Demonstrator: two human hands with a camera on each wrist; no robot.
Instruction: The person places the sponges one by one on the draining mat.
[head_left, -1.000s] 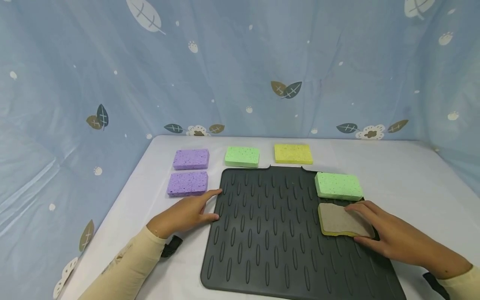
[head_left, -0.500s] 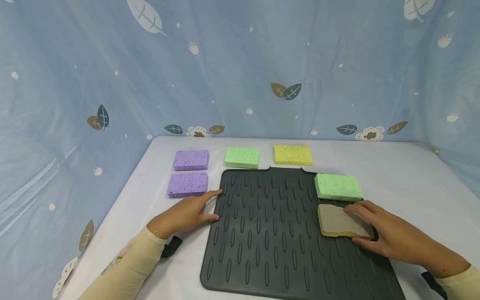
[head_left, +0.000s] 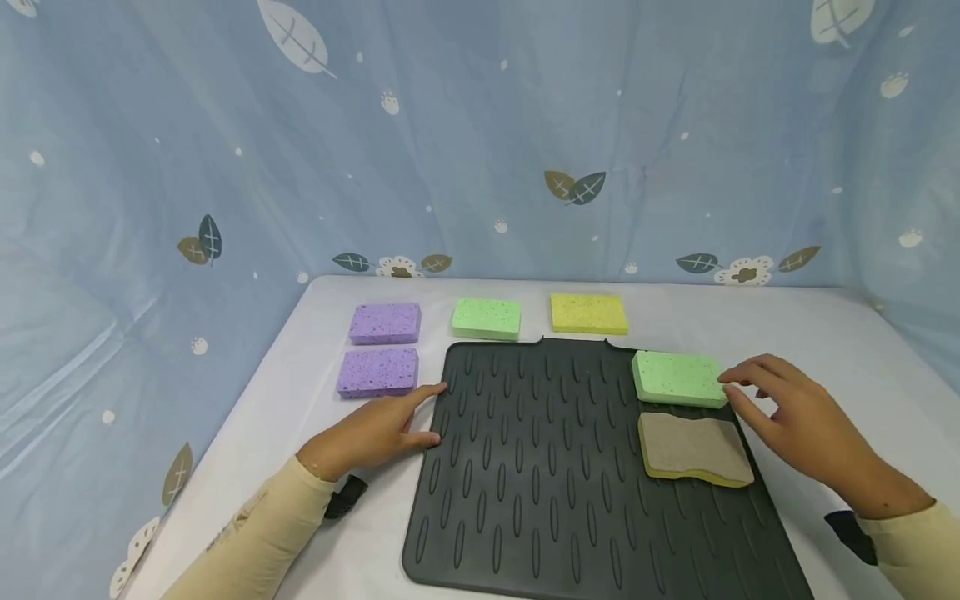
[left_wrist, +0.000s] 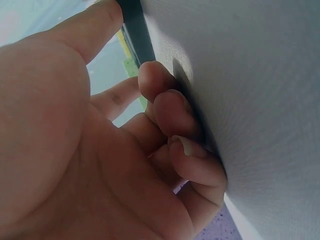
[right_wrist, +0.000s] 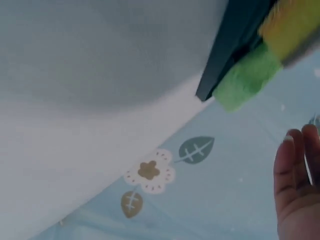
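Note:
My left hand rests at the left edge of a dark grey ribbed mat, thumb and index fingertip against the rim. In the left wrist view its other fingers bend loosely against the white tabletop. My right hand hovers with nothing in it just right of a green sponge, fingertips close to that sponge's right end. Below the green sponge lies a scrub sponge, beige-grey side up and yellow underneath. Both sponges sit along the mat's right side.
Two purple sponges lie left of the mat, one behind the other. Behind the mat are another green sponge and a yellow sponge. A blue patterned curtain stands behind the white table.
My right hand has let go of the beige-topped scrub sponge and moved up and right, beside the green sponge. The scrub sponge stays on the mat. My left hand keeps its place.

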